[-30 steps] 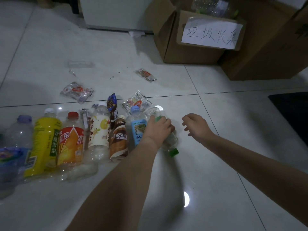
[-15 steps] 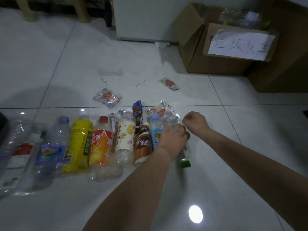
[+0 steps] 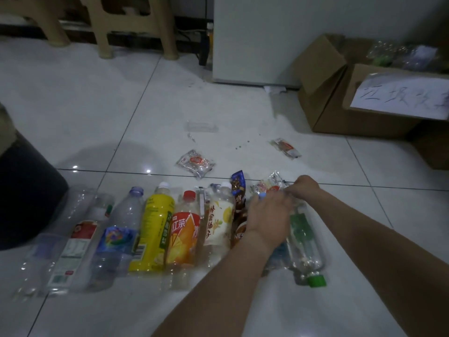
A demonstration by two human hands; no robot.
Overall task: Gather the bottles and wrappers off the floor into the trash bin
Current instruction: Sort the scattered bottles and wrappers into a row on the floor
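Several bottles lie side by side on the white tile floor, among them a yellow bottle [image 3: 153,229], an orange red-capped bottle [image 3: 184,234] and a white-labelled bottle [image 3: 218,220]. My left hand [image 3: 267,215] lies over a blue-capped bottle [image 3: 261,196], fingers curled around it. To its right rests a clear green-capped bottle [image 3: 306,246], untouched. My right hand [image 3: 303,188] is closed, pinching the edge of a clear snack wrapper [image 3: 266,187]. The labelled cardboard trash box [image 3: 340,117] stands at the far right with bottles inside.
More wrappers lie beyond the row: a clear red-printed wrapper [image 3: 196,164], a second clear wrapper [image 3: 285,147] and a dark blue wrapper [image 3: 238,183]. A dark round object [image 3: 29,195] sits at the left. A white cabinet [image 3: 255,37] and stool legs [image 3: 104,27] stand behind.
My left hand left the green-capped bottle and shifted left onto the blue-capped one. My right hand closed and reached the clear wrapper. The view swung left and up.
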